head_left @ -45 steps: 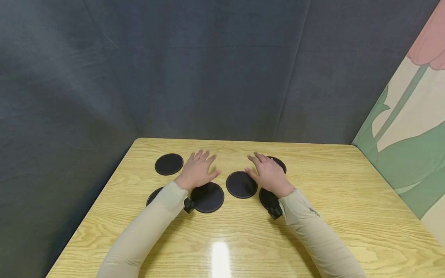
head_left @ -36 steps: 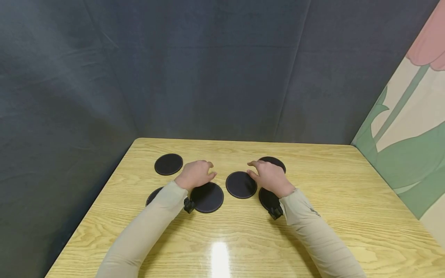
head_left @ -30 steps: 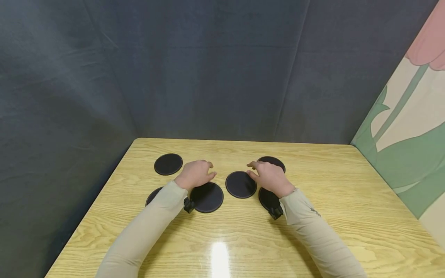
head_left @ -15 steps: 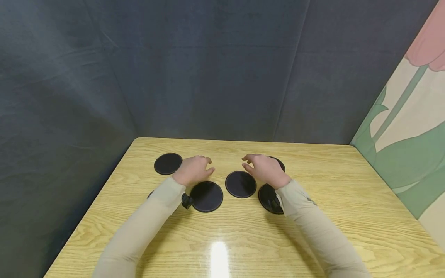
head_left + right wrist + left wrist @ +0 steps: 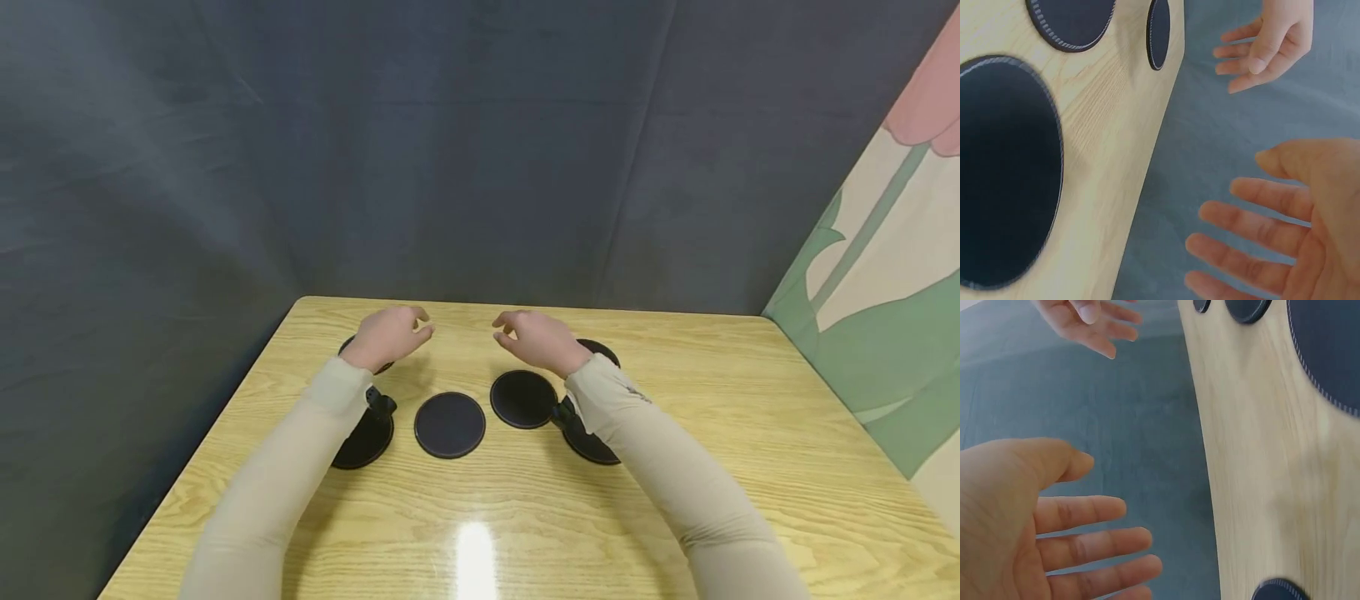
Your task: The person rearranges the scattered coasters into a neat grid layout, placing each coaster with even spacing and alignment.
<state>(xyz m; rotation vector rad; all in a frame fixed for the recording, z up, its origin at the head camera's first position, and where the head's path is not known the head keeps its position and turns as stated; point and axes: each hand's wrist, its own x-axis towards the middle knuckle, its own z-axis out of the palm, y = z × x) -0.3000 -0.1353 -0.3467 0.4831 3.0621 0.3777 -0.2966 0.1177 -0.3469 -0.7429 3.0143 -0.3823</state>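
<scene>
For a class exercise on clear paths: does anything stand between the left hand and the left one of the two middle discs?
Nothing visible: in the head view, only tabletop shows between the left hand and that disc.

The left hand, fingers apart, faces the right hand; apparently round discs lie on wood.

Long beige sleeves and boxy black wrist cameras; near the right cuff, a small dark marking.
</scene>
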